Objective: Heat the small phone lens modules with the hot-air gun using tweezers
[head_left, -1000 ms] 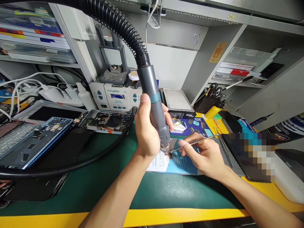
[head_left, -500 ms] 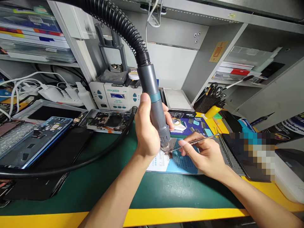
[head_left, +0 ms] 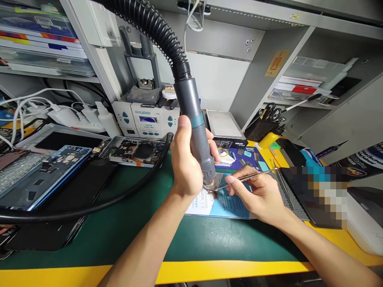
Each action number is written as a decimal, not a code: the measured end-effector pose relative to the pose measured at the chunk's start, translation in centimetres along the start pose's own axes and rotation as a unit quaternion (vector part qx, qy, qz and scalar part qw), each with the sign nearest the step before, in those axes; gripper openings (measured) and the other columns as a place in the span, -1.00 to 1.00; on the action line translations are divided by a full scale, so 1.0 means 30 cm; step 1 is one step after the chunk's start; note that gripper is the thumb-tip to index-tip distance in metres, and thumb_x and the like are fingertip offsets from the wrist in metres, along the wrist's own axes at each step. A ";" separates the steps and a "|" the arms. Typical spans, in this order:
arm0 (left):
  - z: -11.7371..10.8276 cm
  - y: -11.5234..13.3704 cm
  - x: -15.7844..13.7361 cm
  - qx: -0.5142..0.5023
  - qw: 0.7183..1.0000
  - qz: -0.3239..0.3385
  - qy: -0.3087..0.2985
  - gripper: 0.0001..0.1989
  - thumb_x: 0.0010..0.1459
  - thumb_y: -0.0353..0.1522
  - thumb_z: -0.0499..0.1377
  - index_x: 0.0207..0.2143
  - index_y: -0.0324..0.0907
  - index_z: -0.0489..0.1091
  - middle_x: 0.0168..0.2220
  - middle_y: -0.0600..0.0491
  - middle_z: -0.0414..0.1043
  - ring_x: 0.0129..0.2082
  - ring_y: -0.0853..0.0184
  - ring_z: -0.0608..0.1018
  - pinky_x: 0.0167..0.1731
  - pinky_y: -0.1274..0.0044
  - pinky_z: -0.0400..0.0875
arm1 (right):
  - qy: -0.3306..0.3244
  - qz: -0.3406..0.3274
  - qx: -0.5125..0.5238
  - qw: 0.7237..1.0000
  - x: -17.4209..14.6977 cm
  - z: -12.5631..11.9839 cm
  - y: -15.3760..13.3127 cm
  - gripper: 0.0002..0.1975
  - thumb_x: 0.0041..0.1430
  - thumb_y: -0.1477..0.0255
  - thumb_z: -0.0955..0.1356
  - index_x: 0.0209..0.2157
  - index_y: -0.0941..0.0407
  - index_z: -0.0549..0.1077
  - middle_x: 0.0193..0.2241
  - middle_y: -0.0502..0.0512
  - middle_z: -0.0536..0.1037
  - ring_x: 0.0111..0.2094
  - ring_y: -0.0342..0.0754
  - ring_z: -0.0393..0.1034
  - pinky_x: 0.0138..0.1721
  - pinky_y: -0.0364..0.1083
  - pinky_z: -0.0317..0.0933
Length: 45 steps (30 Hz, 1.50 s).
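Note:
My left hand is wrapped round a grey hot air gun, its nozzle aimed down and its ribbed hose rising to the upper left. Between the thumb and fingers of my right hand is a pair of metal tweezers. Their tips reach in beside the nozzle, over a small brown part; whether they touch it I cannot tell. Most of that part is hidden by the nozzle. Beneath lies a blue and white printed box or sheet on the green mat.
Behind stands a hot air station with buttons and a display. To the left are a tray with a circuit board, a blue phone frame and a black cable. A dark phone and a holder of tools are on the right.
The view has shifted very slightly. Both hands keep the hot air gun and tweezers in nearly the same place, with the tweezer tips a touch lower by the nozzle.

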<state>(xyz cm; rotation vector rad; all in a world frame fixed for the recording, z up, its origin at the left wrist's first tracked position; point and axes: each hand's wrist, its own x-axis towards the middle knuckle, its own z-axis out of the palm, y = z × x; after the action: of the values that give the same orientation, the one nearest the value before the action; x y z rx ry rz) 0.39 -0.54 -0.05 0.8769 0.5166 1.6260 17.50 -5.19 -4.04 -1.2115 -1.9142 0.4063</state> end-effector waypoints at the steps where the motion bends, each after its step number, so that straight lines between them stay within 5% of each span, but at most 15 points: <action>1: 0.000 -0.001 -0.001 -0.002 1.000 0.001 0.001 -0.44 0.28 0.09 -0.05 -0.49 -0.14 0.35 -0.68 0.07 0.35 -0.69 0.32 0.46 -0.65 0.49 0.34 | 0.000 0.000 0.000 1.000 0.000 0.000 0.000 -0.68 0.30 0.38 0.41 -0.54 0.14 0.55 -0.51 0.05 0.60 -0.49 -0.16 0.53 -0.41 -0.15 0.34; 45: 0.006 -0.004 -0.002 0.007 1.000 -0.005 0.004 -0.44 0.27 0.11 -0.05 -0.48 -0.14 0.34 -0.69 0.06 0.35 -0.70 0.33 0.44 -0.66 0.49 0.30 | -0.017 0.009 -0.016 1.000 -0.005 -0.007 -0.013 -0.71 0.32 0.36 0.40 -0.49 0.12 0.55 -0.46 0.06 0.62 -0.46 -0.13 0.53 -0.39 -0.15 0.37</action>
<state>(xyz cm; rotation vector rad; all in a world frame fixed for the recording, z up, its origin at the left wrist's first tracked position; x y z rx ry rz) 0.60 -0.61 -0.04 0.8767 0.5383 1.6185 17.46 -5.52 -3.75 -1.2518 -1.9463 0.4100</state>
